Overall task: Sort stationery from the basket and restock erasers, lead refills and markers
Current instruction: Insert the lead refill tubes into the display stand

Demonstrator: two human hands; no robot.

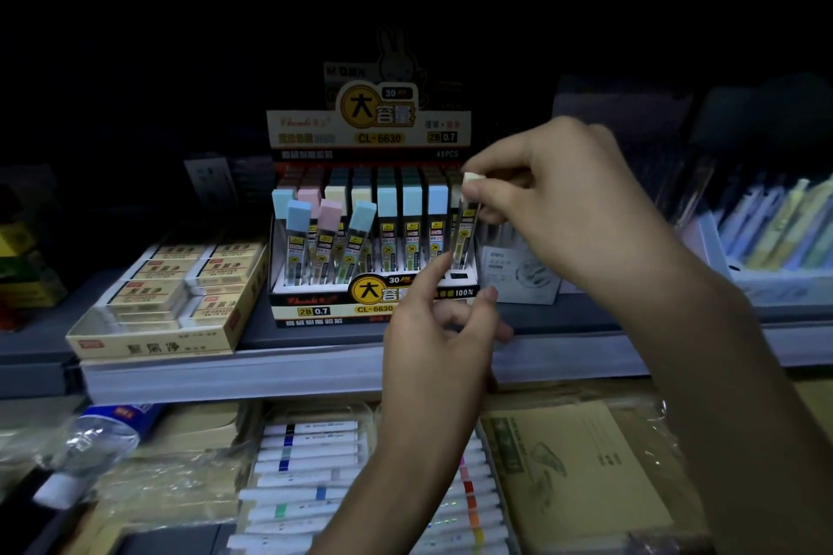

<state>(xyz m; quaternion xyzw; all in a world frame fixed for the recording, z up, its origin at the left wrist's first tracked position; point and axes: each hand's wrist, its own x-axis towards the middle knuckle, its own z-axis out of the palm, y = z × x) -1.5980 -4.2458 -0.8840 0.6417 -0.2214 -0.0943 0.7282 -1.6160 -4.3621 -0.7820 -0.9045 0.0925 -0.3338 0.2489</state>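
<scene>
— Dim shop shelving is being worked at, along the middle shelf (315, 367). What is being gripped?

— A lead refill tube (464, 234) is being pinched by its cream cap (473, 179) between the thumb and fingertips of the right hand (554, 194). It is being held almost upright over the right end of the display box (374, 302).

— And the left hand (437, 329)?

— It is being held lower, loosely curled, with nothing seen in it. Its index fingertip (444, 261) is being raised beside the tube's foot; contact cannot be told.

— How is the step being done well?

— Probably the foot is being aimed at the dark empty slot (457, 276) just beneath. While the tube is being lowered, the pinch is best being kept on the cap and the foot steadied from the left, so the slot is being met squarely and the standing tubes alongside are not being knocked. Three front tubes at the left are already leaning.

— Further out?

— An eraser box (153, 342) is being displayed just beside, on the left; markers (306, 455) are being kept on the shelf below.
</scene>
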